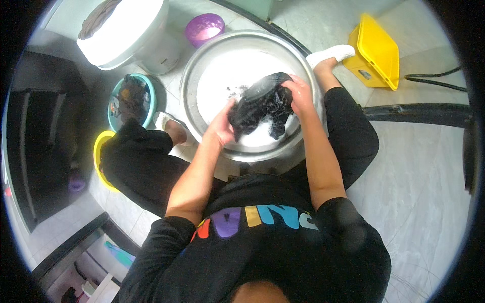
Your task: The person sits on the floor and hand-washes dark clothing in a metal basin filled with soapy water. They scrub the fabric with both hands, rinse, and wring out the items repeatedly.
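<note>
A wet black garment (257, 106) is stretched between my two hands over a wide metal basin (184, 89). White suds (219, 70) fill much of the basin. My left hand (222, 123) grips the cloth's left edge, thumb on top. On the upper right, my right hand (301, 92) pinches the far edge, with foam on the skin. A loose part of the garment hangs down toward the suds near the basin's front side. The fingers of my left hand are partly hidden beneath the cloth.
At left are a teal basin (152, 100) holding dark clothes and a yellow basin (99, 159) partly behind my leg. A purple bowl (204, 28) and a white tub (125, 34) with grey cloth (99, 19) stand beyond. A yellow bin (373, 53) is at right, past my foot.
</note>
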`<state>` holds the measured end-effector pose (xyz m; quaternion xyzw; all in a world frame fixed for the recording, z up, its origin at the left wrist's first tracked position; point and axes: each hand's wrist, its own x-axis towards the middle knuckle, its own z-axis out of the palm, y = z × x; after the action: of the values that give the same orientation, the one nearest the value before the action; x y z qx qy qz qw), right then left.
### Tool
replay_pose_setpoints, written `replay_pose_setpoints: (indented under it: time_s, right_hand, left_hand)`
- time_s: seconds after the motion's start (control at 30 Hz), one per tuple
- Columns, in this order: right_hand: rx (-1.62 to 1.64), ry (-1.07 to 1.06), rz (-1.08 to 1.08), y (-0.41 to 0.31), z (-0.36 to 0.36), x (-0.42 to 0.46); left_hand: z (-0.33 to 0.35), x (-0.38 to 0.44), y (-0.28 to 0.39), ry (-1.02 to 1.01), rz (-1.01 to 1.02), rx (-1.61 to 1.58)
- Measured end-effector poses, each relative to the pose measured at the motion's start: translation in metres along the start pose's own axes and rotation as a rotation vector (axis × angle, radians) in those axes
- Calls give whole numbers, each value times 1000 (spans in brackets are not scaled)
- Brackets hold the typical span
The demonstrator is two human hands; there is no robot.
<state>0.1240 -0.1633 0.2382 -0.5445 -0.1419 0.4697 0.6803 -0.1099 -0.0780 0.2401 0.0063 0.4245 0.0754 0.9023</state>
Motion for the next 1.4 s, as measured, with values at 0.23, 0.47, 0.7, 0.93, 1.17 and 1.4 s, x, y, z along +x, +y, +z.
replay_pose_setpoints:
  time_s: [0.23,0.47,0.7,0.93,1.17,1.4]
  right_hand:
    - [133,26,43,13,-15,15]
    - [42,-9,76,18,15,-2]
    - [-897,-401,-390,26,96,-71]
    - [-1512,-194,-391,53,126,-49]
    - [-1257,-204,-588,50,125,-59]
    - [-1211,121,-298,37,66,40]
  left_hand:
    - [-11,19,20,-195,250,187]
    - [17,2,22,-216,178,-280]
    - [-22,45,10,113,221,-195]
    - [-51,92,-15,-230,523,-155]
    - [-29,61,11,-115,237,-109]
    - [29,33,-14,-60,249,-90]
